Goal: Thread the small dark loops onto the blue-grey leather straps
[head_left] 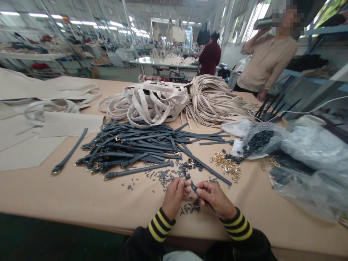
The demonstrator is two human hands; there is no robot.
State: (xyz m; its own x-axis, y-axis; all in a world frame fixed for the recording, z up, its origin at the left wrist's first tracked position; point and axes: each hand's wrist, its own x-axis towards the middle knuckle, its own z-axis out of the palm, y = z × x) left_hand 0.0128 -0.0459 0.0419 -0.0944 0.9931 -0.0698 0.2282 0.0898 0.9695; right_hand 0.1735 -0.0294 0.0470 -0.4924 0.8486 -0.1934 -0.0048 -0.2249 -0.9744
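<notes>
My right hand (216, 199) pinches the end of a dark strap (193, 186), whose tip bends up between my hands; its other end runs down behind the fingers. Close by on the left, my left hand (173, 197) has its thumb and fingers pressed together near the strap tip; anything between them is too small to make out. Small dark pieces (164, 177) lie scattered just beyond my hands, with black strap loops (193, 165) beside them. More little dark bits (189, 208) lie under my hands. Gold buckles (230, 166) form a heap to the right.
A pile of dark buckled straps (130, 145) spreads across the table (108, 203). Behind it lie white looped straps (157, 103) and a beige strap bundle (212, 99). Beige panels (24, 145) are left, plastic bags (312, 152) right. Two people stand beyond.
</notes>
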